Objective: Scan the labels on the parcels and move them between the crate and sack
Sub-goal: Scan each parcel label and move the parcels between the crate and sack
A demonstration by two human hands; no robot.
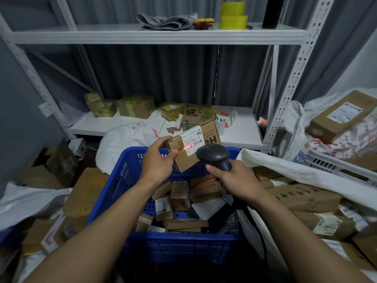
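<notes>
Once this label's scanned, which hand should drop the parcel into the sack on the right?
Left, probably. The left hand grips the parcel above the blue crate, while the right hand is wrapped round the scanner. The sack lies to the right, so it must cross over.

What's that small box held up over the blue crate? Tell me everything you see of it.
A small brown cardboard box, closed, with printed lettering and a white barcode label stuck on the side facing the camera. It hangs tilted in the air above the blue crate. The left hand grips its left end between thumb and fingers. A red scan line from the scanner, held in the right hand, falls across the label's barcode.
</notes>
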